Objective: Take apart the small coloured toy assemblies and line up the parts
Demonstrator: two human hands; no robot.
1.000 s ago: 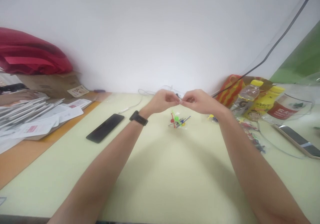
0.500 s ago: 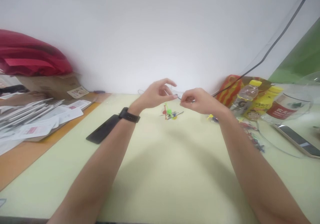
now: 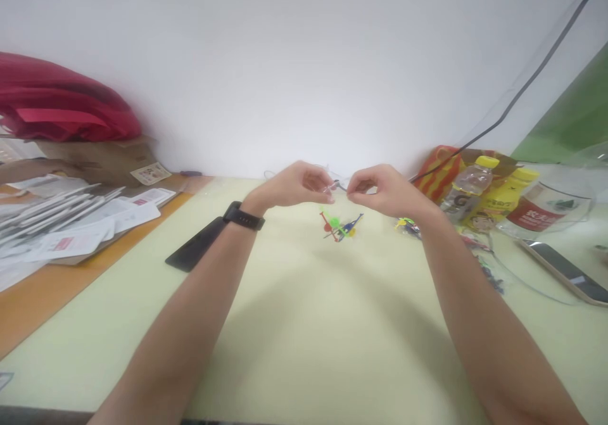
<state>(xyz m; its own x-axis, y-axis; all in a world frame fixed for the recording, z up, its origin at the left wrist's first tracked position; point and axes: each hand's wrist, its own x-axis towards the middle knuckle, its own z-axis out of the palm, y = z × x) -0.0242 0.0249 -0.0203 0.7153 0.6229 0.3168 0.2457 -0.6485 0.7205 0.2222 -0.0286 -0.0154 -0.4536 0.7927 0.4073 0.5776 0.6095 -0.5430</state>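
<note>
My left hand (image 3: 300,184), with a black watch on its wrist, is raised over the table, its thumb and fingers pinched on a bit of clear plastic. Facing it, my right hand (image 3: 381,190) is also pinched, close to a small dark strip between the two hands. Just below them is a cluster of small red, green, blue and yellow plastic pieces (image 3: 339,225). It looks to be inside a clear plastic bag, whose outline hardly shows.
More small coloured pieces (image 3: 407,225) lie beyond my right forearm. At right stand bottles (image 3: 475,181), a yellow pack and a phone (image 3: 565,272). A black flat object (image 3: 197,244) lies by my left forearm. Papers (image 3: 71,228) and a box (image 3: 104,159) are at left, near another person's arm.
My left fingers have closed from a loose, spread shape into a pinch. The coloured pieces have shifted right and slightly lower, and turned. My right hand has barely moved.
</note>
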